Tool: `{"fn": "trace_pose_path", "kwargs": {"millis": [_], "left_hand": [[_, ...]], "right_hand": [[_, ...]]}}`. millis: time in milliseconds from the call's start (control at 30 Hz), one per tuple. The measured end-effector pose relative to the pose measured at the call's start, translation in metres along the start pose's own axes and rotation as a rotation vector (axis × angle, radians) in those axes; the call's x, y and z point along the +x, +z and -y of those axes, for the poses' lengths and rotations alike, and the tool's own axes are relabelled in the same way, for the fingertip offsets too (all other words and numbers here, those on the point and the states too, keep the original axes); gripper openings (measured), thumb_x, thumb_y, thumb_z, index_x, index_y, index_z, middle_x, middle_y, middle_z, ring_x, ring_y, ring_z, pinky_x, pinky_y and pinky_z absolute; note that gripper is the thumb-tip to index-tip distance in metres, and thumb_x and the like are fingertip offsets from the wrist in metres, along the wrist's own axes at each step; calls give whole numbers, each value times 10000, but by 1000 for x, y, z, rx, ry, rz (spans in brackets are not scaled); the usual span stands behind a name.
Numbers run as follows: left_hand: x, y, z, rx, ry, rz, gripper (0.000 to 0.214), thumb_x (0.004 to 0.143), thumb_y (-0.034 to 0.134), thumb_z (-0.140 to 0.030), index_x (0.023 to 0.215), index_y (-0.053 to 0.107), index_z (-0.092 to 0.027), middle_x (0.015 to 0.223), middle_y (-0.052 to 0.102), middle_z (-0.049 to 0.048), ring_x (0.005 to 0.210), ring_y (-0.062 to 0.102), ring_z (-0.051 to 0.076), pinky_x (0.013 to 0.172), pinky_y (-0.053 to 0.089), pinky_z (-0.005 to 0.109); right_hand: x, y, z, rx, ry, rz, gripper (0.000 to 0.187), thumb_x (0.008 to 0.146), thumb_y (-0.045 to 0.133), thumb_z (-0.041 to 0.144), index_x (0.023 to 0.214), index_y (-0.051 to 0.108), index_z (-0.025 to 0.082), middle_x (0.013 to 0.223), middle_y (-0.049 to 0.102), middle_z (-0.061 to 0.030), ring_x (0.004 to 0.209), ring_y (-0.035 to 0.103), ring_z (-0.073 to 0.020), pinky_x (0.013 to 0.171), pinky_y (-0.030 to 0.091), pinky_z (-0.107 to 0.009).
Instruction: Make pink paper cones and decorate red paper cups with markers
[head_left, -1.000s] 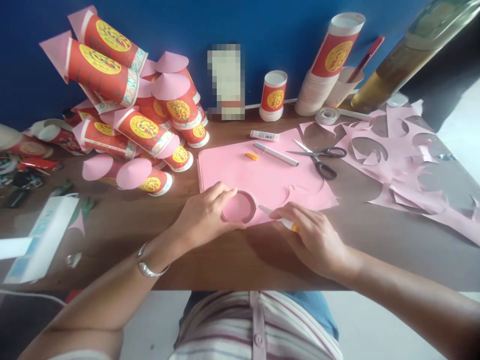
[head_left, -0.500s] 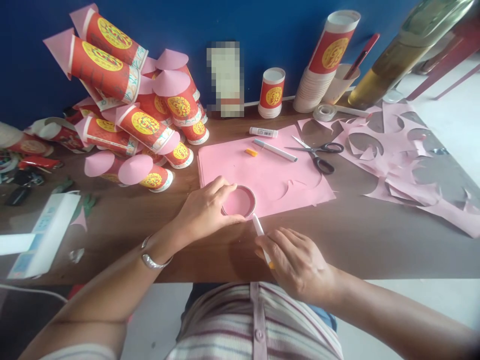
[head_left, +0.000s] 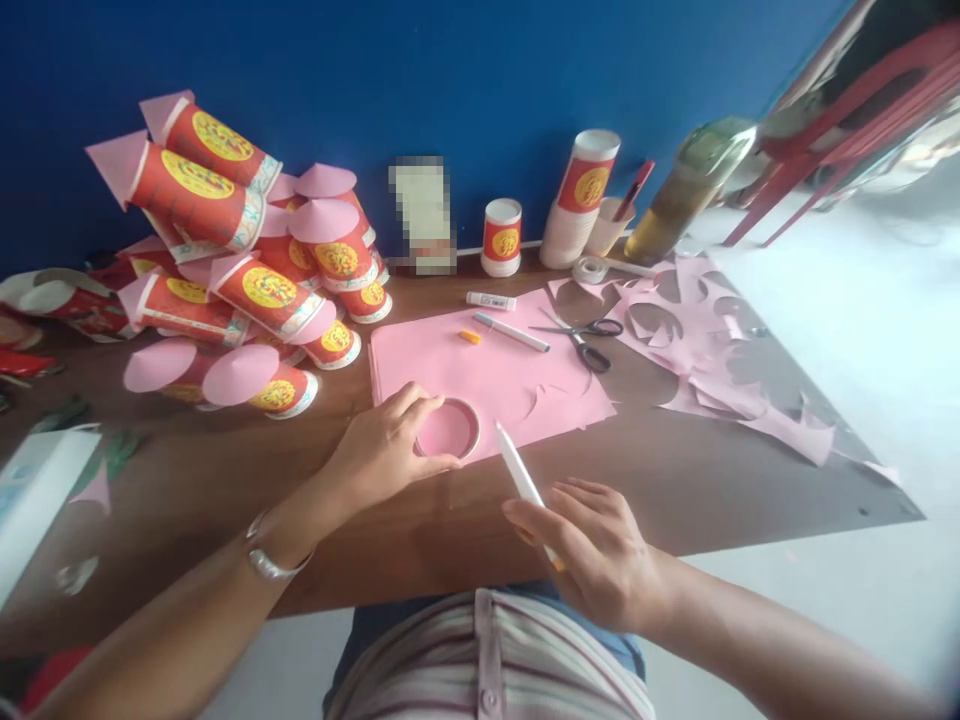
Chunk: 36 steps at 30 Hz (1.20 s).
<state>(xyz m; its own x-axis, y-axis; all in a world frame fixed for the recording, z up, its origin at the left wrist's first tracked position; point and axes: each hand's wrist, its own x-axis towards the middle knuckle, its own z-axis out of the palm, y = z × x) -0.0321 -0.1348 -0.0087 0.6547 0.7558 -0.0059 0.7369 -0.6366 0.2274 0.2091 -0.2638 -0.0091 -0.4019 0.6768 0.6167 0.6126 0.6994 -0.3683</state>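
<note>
A round, thin-walled ring [head_left: 478, 428] lies flat near the front edge of the pink paper sheets [head_left: 420, 360]. My left hand [head_left: 379, 445] grips it from the left, thumb at the front and fingers at the back. In my right hand [head_left: 596, 550] is a white marker pen [head_left: 519, 470] with a yellow end, its tip pointing up and away, to the right of the ring and apart from it. An orange cap [head_left: 470, 337], a second marker [head_left: 511, 332], a glue stick [head_left: 491, 300] and black-handled scissors [head_left: 589, 340] rest on or over the paper.
Red paper-cup rockets [head_left: 199, 185] with pink cones are stacked at the left. Along the blue wall stand a cup pair [head_left: 502, 240], a cup stack [head_left: 574, 220] and a tilted-looking bottle [head_left: 686, 190]. Pink paper scraps [head_left: 720, 370] spread on the right; a white box [head_left: 45, 480] lies left.
The marker tip has moved from beside the ring's edge to farther right, away from it. My left hand keeps its grip on the ring. The whole view has tilted upward and shifted right.
</note>
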Motion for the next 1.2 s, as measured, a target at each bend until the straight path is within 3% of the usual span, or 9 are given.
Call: {"fn": "trace_pose_path", "kwargs": {"millis": [200, 333, 533, 600, 700, 767, 867, 1033, 1200], "left_hand": [[1, -1, 1, 10, -9, 19, 656, 829, 756, -567, 1340, 590, -189, 1239, 651, 83, 1004, 724, 250, 792, 591, 346], [2, -1, 1, 26, -25, 42, 660, 834, 749, -568, 1345, 581, -186, 1268, 641, 90, 1022, 724, 257, 785, 592, 353], [1, 1, 2, -2, -7, 41, 625, 852, 738, -560, 1348, 574, -217, 1245, 637, 72, 985, 727, 228, 787, 585, 337], [1, 2, 2, -7, -6, 36, 627, 856, 735, -556, 1353, 569, -211, 1224, 636, 67, 973, 727, 226, 785, 588, 345], [1, 3, 3, -18, -6, 27, 638, 852, 740, -553, 1353, 568, -197, 1228, 633, 71, 974, 728, 231, 792, 594, 355], [1, 4, 3, -25, -4, 25, 640, 850, 739, -556, 1350, 569, -193, 1234, 632, 76, 984, 728, 236, 796, 597, 357], [0, 5, 5, -33, -10, 17, 643, 853, 728, -574, 1352, 566, -202, 1239, 631, 79, 994, 727, 240, 796, 597, 354], [-1, 6, 6, -40, -11, 16, 629, 860, 720, -567, 1363, 557, -227, 1249, 626, 78, 997, 725, 239, 809, 594, 345], [1, 3, 3, -55, -12, 34, 627, 864, 718, -557, 1369, 557, -221, 1250, 623, 77, 1001, 720, 237, 833, 594, 354]], "right_hand": [[6, -34, -34, -293, -8, -102, 341, 922, 469, -4, 1208, 566, 154, 668, 597, 8, 561, 520, -145, 541, 396, -283], [8, -40, -88, -577, -57, -40, 320, 941, 524, 51, 1210, 599, 207, 866, 719, -47, 713, 619, -169, 621, 426, -294], [11, -65, -197, -802, 531, -108, 287, 964, 501, 201, 1208, 647, 171, 953, 736, -111, 765, 641, -240, 597, 404, -318], [11, -67, -205, -792, 495, -108, 264, 984, 493, 236, 1174, 665, 173, 943, 739, -111, 765, 645, -237, 598, 403, -312], [13, -57, -183, -698, 304, -60, 239, 1022, 499, 290, 1065, 713, 192, 864, 731, -85, 748, 650, -197, 637, 432, -296], [16, -47, -163, -613, 170, -61, 251, 1037, 478, 247, 1119, 712, 208, 869, 728, -72, 727, 644, -174, 629, 426, -283], [22, -39, -153, -617, 143, -58, 296, 1017, 479, 173, 1219, 690, 215, 915, 730, -78, 773, 645, -188, 636, 425, -289], [22, -55, -200, -507, 204, 12, 153, 942, 580, 203, 973, 728, 222, 804, 738, -58, 779, 659, -229, 832, 504, -375], [28, -67, -242, -317, 274, -38, 246, 949, 476, 182, 1006, 710, 232, 984, 781, -80, 962, 699, -262, 900, 532, -426]]}}
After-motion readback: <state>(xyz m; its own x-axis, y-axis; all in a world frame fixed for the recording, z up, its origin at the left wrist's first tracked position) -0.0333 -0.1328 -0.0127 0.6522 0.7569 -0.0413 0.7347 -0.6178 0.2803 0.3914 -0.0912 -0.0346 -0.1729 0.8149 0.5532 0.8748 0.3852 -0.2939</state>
